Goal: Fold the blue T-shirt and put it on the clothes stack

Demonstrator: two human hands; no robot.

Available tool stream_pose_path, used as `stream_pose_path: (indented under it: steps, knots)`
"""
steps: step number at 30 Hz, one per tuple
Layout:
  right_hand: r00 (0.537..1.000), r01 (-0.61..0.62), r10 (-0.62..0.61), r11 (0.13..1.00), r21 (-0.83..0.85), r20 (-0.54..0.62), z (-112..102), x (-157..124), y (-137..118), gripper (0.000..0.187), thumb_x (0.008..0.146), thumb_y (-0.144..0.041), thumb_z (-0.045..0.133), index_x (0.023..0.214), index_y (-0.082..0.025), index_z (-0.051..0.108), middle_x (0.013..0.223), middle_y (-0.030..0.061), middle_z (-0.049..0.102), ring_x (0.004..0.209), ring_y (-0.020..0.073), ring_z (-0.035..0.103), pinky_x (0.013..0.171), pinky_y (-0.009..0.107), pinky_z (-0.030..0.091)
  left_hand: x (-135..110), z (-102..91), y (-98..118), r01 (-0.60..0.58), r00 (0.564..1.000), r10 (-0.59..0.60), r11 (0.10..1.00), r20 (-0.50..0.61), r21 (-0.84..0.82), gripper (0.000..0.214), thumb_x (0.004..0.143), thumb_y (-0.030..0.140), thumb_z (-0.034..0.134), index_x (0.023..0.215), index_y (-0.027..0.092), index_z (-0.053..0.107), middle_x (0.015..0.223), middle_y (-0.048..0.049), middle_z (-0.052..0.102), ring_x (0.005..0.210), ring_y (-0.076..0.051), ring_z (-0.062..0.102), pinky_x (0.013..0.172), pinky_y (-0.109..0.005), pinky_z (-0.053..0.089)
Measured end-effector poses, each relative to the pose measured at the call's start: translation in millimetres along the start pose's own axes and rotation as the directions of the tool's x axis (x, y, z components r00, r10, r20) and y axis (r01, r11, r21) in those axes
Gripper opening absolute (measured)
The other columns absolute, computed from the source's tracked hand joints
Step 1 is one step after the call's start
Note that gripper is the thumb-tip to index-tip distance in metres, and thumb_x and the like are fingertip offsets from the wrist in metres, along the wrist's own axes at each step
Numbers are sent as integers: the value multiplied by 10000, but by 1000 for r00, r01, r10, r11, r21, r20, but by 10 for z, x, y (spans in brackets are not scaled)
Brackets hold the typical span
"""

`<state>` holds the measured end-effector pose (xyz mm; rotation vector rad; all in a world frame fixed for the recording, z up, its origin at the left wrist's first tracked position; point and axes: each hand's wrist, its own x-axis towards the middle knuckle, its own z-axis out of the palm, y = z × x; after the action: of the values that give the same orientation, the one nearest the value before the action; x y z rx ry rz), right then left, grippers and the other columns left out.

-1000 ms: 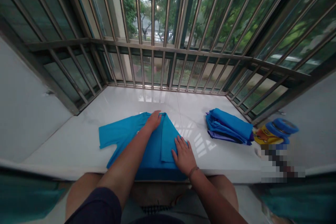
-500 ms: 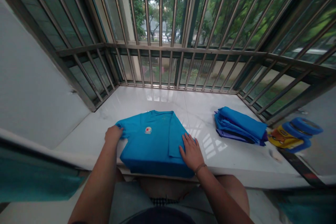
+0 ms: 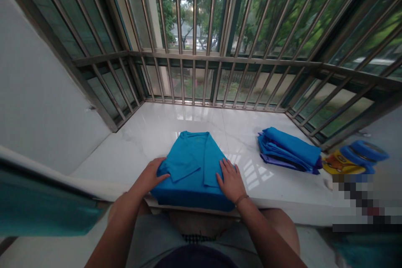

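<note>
A bright blue T-shirt (image 3: 191,163) lies on the white sill (image 3: 132,146), both sides folded in toward its middle, its lower part hanging over the front edge. My left hand (image 3: 150,178) rests on the shirt's left edge, thumb lying on the folded-in sleeve, fingers curled along the side. On the right edge my right hand (image 3: 230,180) lies flat with fingers spread, pressing the cloth down.
A stack of folded blue and purple clothes (image 3: 287,150) sits on the sill to the right. Beyond it is a yellow and blue object (image 3: 351,159). Metal window bars (image 3: 194,67) close off the back and sides. Teal curtain (image 3: 37,205) hangs at the left.
My left hand gripped the left sleeve and brought it over onto the shirt's middle, covering the small logo. The right hand has stayed pressed on the right fold.
</note>
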<state>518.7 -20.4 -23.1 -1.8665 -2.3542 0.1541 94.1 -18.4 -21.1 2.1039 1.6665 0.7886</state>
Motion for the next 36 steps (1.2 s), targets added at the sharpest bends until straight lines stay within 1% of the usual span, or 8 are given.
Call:
stream_pose_path:
  steps: [5, 8, 13, 15, 17, 22, 29, 36]
  knots:
    - [1000, 12, -13, 999, -30, -26, -59, -4, -31, 605, 1116, -415, 450, 1659, -156, 514, 1751, 183, 421, 1649, 356, 352, 1340, 645, 200, -22, 71, -164, -87, 996, 87, 994, 1, 71, 418, 973, 335, 616, 1371, 265, 726, 1369, -117, 735, 1305, -319, 674, 1182, -498, 520]
    - [988, 112, -114, 993, -20, -106, -189, -5, -249, 516, 1108, -322, 470, 1599, -207, 583, 1695, 154, 515, 1622, 352, 387, 1342, 675, 167, 64, 22, -176, -73, 997, 73, 993, -3, 97, 377, 962, 292, 589, 1292, 272, 769, 1260, -107, 754, 1207, -303, 705, 1117, -464, 556]
    - [952, 302, -297, 951, 72, -72, -291, 130, -922, 517, 1079, -335, 587, 1588, -245, 586, 1613, 148, 587, 1418, 315, 573, 1193, 486, 459, 168, -46, -275, 77, 996, -76, 997, -41, 12, 391, 926, 349, 590, 1263, 243, 757, 1184, -87, 771, 1058, -277, 731, 1010, -436, 600]
    - [955, 296, -296, 953, 61, -19, -245, 263, -1134, 587, 1060, -340, 635, 1633, -267, 531, 1646, 159, 542, 1404, 348, 568, 1101, 489, 511, 180, -66, -319, 115, 991, -117, 993, -65, -36, 396, 931, 375, 570, 1258, 247, 754, 1204, -83, 775, 1075, -273, 732, 1012, -433, 602]
    - [949, 313, -314, 949, 37, 27, -181, 416, -1261, 486, 1073, -304, 622, 1558, -296, 594, 1567, 147, 602, 1339, 341, 593, 1036, 479, 527, 179, -87, -344, 105, 989, -112, 992, -95, -72, 384, 945, 371, 536, 1227, 249, 767, 1213, -89, 771, 1137, -277, 725, 1057, -441, 588]
    - [918, 393, -394, 919, 31, 50, -151, 636, -1404, 177, 1100, -221, 562, 1175, -223, 722, 1209, 116, 720, 1137, 275, 632, 926, 392, 514, 165, -114, -339, 96, 988, -107, 990, -114, -103, 364, 931, 284, 523, 1166, 262, 800, 1148, -87, 750, 1127, -271, 722, 1064, -447, 592]
    - [872, 489, -481, 865, 112, -90, -304, 365, -1625, 161, 1088, -261, 596, 1205, -228, 701, 1152, 91, 717, 1101, 262, 612, 923, 374, 471, 195, -87, -340, 120, 984, -129, 990, -125, -80, 351, 868, 208, 526, 1066, 255, 812, 1123, -74, 750, 1118, -266, 724, 1072, -446, 592]
    - [890, 443, -450, 891, 96, 74, -122, 217, -1480, 171, 1063, -361, 677, 1167, -228, 703, 1190, 78, 717, 1131, 284, 624, 908, 394, 498, 185, -144, -273, 128, 983, -137, 989, -118, -80, 353, 867, 237, 483, 1023, 232, 799, 1100, -80, 763, 1108, -273, 717, 1082, -467, 590]
